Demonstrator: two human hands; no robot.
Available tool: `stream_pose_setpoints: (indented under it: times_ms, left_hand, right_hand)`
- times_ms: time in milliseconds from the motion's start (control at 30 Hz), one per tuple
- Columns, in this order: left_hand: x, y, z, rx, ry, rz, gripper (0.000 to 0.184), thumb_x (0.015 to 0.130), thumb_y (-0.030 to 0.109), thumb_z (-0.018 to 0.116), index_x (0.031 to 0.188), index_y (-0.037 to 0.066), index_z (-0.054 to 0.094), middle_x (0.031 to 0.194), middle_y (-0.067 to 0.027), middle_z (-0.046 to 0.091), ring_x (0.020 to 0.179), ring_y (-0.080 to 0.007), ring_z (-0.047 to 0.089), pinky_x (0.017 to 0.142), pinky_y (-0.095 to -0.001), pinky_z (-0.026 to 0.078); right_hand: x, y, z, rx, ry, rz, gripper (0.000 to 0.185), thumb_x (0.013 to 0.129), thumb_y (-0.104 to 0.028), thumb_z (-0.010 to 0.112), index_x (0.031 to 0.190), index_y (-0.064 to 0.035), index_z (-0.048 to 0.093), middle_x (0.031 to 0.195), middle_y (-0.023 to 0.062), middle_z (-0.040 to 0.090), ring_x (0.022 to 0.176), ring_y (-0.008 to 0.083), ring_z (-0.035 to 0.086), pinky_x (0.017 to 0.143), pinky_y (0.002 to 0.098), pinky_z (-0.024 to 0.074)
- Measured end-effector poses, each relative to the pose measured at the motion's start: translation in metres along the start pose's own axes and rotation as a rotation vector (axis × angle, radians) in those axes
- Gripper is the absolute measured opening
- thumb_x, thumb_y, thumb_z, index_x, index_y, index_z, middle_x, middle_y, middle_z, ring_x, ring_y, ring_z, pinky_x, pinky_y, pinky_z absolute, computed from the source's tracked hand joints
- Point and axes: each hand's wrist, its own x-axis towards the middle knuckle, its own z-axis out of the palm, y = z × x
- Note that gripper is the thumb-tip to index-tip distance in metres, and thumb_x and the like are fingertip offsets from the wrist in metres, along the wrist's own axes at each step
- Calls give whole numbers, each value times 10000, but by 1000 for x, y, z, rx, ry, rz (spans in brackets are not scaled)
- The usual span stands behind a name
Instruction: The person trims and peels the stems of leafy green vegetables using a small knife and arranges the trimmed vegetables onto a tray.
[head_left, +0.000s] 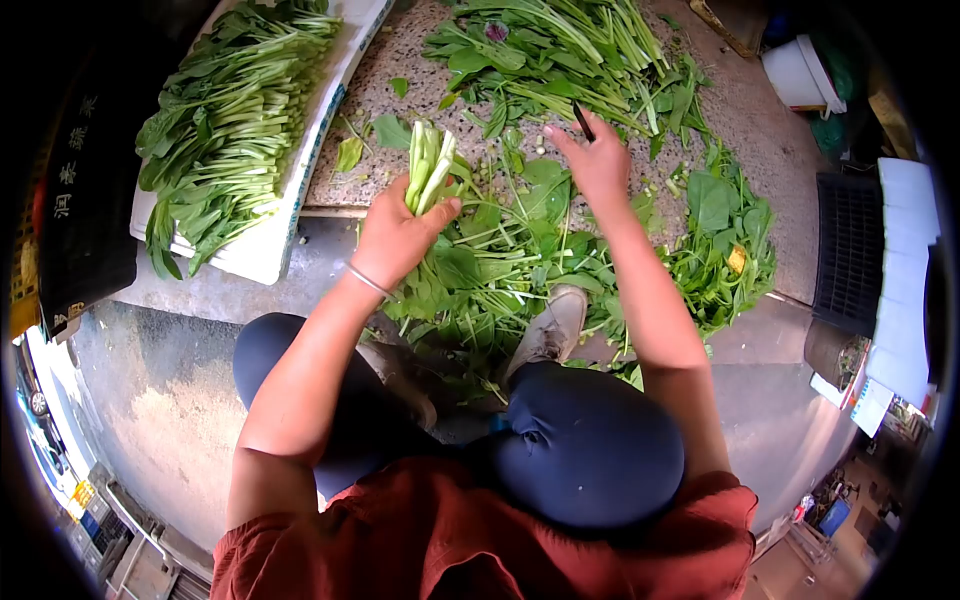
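My left hand (392, 232), with a bangle at the wrist, is closed around a small bunch of leafy greens (428, 165). The pale cut stems point up and away from me, and leaves hang below the fist. To the right, my right hand (598, 165) is closed on a thin dark tool (582, 122) that sticks out past the fingers; its kind I cannot make out. Just beyond that hand lies a heap of untrimmed greens (560, 60) on the speckled stone slab (400, 45). Loose leaves and stems (510, 250) are scattered between my hands, down to my shoe.
On the left, a white foam board (262, 262) bears neatly lined-up greens (240, 120). A leaf pile (720, 240) lies at the right. Farther right are a white bucket (800, 75) and a black crate (848, 250). My knees (595, 440) are close below.
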Motion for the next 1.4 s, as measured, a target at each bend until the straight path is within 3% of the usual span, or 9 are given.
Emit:
stream_pose_setpoints:
  times_ms: [467, 567, 733, 833, 867, 1100, 1167, 1233, 1400]
  left_hand:
    - [2, -4, -1, 80, 93, 98, 285, 742, 146, 689, 981, 26, 589, 831, -77, 640, 734, -131, 578, 707, -263, 463]
    - [2, -6, -3, 65, 106, 91, 279, 742, 141, 687, 978, 26, 593, 822, -77, 641, 724, -133, 580, 700, -267, 465]
    - [4, 1, -8, 45, 125, 84, 264, 743, 142, 687, 965, 26, 599, 812, -76, 645, 718, -129, 581, 690, -271, 467]
    - [3, 9, -12, -20, 160, 49, 256, 741, 136, 690, 953, 25, 599, 790, -91, 642, 697, -152, 586, 681, -276, 468]
    - [2, 12, -13, 73, 190, 110, 267, 759, 147, 682, 976, 23, 588, 808, -68, 634, 710, -129, 578, 675, -258, 464]
    - [-2, 24, -6, 343, 114, 763, 292, 756, 152, 699, 1001, 33, 596, 937, -91, 629, 791, -130, 581, 709, -257, 462]
    - [-11, 26, -1, 354, 92, 654, 320, 749, 152, 707, 1022, 34, 591, 913, -87, 634, 770, -131, 581, 716, -259, 463]
    - [-15, 28, -1, 116, -55, 234, 312, 767, 161, 693, 1032, 33, 589, 880, -50, 640, 743, -118, 577, 716, -254, 466]
    - [-12, 21, -3, -469, -145, -40, 263, 802, 148, 658, 1003, 9, 561, 803, -35, 609, 711, -102, 569, 613, -231, 468]
  right_hand:
    - [51, 30, 4, -317, -77, -197, 285, 775, -313, 616, 1000, -141, 645, 919, 75, 600, 812, 285, 599, 685, 395, 478]
    - [41, 18, -11, -148, -113, -130, 300, 767, -297, 644, 993, -99, 649, 803, 83, 629, 697, 230, 607, 612, 347, 481]
    - [18, 0, -41, 869, -428, 199, 315, 772, -194, 683, 990, 26, 626, 708, 28, 619, 560, 53, 488, 504, 205, 411]
    - [9, 4, -43, 699, -369, 248, 246, 767, -210, 680, 911, -11, 659, 726, 45, 634, 585, 67, 512, 497, 202, 401]
    - [3, 5, -43, 430, -324, 89, 235, 771, -200, 675, 914, -13, 662, 736, 47, 640, 579, 54, 503, 503, 188, 393]
    - [-43, -50, -51, 509, -676, -119, 218, 776, -210, 666, 878, -16, 670, 721, 27, 641, 626, 84, 553, 589, 229, 442]
    - [-48, -63, -54, 482, -738, -98, 232, 784, -226, 664, 874, -13, 670, 700, 34, 636, 621, 79, 549, 586, 233, 439]
    - [-54, -70, -50, 659, -703, -64, 235, 787, -241, 667, 862, -18, 672, 680, 30, 631, 602, 70, 538, 574, 218, 426]
    - [-61, -65, -41, 967, -681, -26, 475, 911, -395, 451, 1169, -5, 541, 687, -24, 496, 590, 54, 407, 533, 181, 338]
